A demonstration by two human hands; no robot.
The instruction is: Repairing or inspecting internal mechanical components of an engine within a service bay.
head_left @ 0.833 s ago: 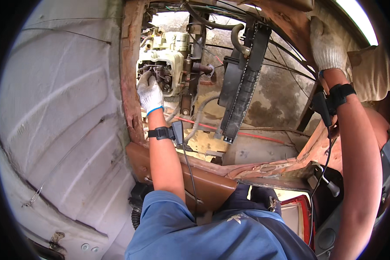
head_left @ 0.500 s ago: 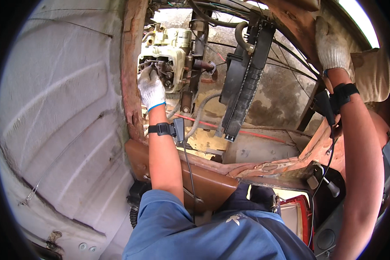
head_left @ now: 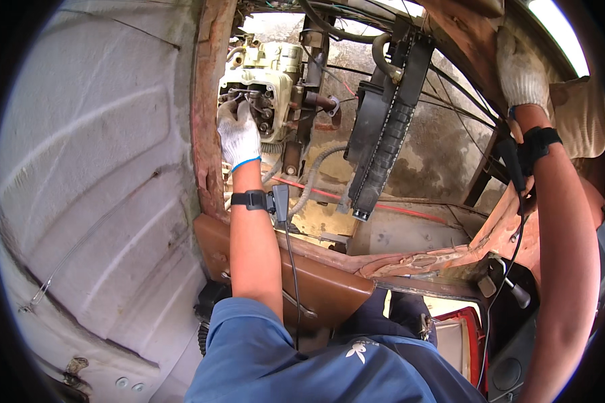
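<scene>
My left hand [head_left: 239, 134], in a white knit glove with a blue cuff, reaches into the open top of a pale engine [head_left: 279, 77]. Dark metal rocker parts [head_left: 261, 111] lie exposed beside its fingers. The fingers are bent, their tips down among those parts; whatever they pinch is hidden. Far to the right, my right hand [head_left: 521, 77], also gloved, rests with fingers stretched along the rusty body frame [head_left: 464, 37]. It holds nothing that I can see.
A black radiator [head_left: 393, 127] with a hose [head_left: 383, 57] stands right of the engine. A red pipe [head_left: 403, 209] crosses below it. A brown padded panel [head_left: 302, 282] lies in front of my body. At left rises a grey metal wall [head_left: 94, 168]. Cables hang from both wrist straps.
My left hand has shifted slightly within the engine opening, and its fingers have spread a little. The whole view has moved a bit; my right hand keeps its place on the frame.
</scene>
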